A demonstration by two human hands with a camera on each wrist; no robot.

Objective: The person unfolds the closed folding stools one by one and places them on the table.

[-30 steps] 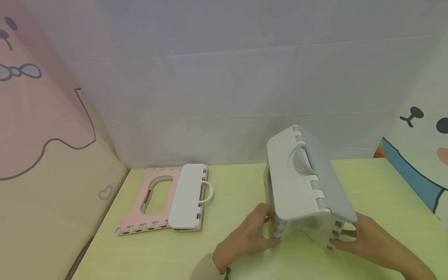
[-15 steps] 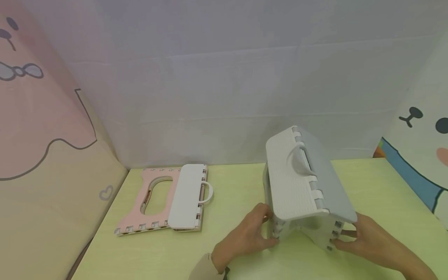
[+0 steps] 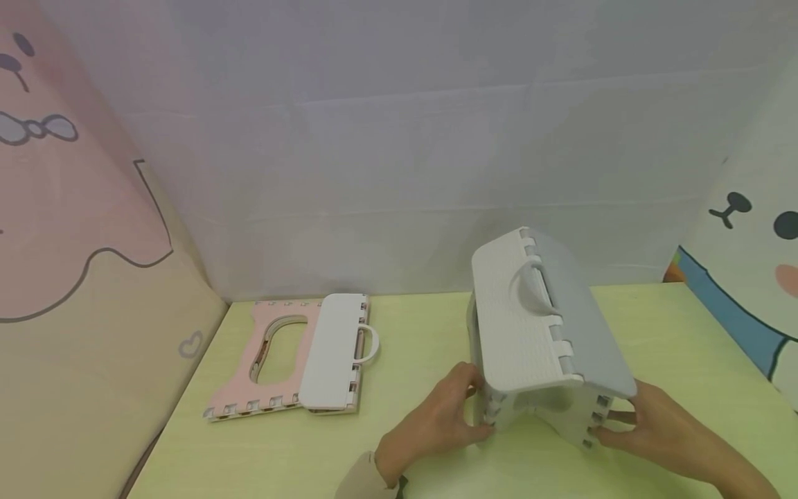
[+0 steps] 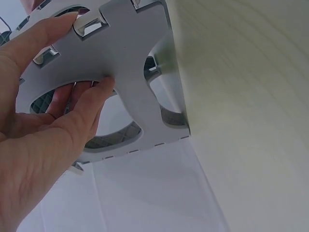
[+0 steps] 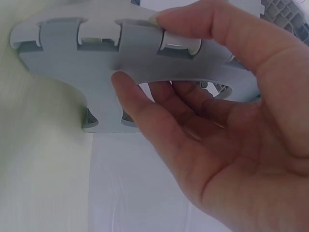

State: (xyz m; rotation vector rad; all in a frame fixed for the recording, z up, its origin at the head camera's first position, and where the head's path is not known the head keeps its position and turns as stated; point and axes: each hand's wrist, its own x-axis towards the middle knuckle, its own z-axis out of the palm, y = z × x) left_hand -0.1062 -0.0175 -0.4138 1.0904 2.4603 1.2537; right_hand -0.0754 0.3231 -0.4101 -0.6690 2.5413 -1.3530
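Note:
A grey-white folding stool [image 3: 517, 319] stands half unfolded on the right of the table, its two top halves peaked like a roof with a carry handle at the ridge. My left hand [image 3: 439, 419] grips its left leg panel [image 4: 128, 63]: the thumb lies on the hinged edge, a finger presses the panel's face, and others reach into the oval cutout. On the other side my right hand [image 3: 651, 426] holds the right leg panel [image 5: 99, 72] much the same way, with fingers through its cutout. The stool's inside is mostly hidden.
Left of the stool, a pink and white folding stool [image 3: 327, 350] lies folded flat on the yellow-green table [image 3: 411, 360]. A pale sheet [image 3: 386, 173] hangs behind the table, and cartoon-printed cloths [image 3: 81, 277] flank both sides.

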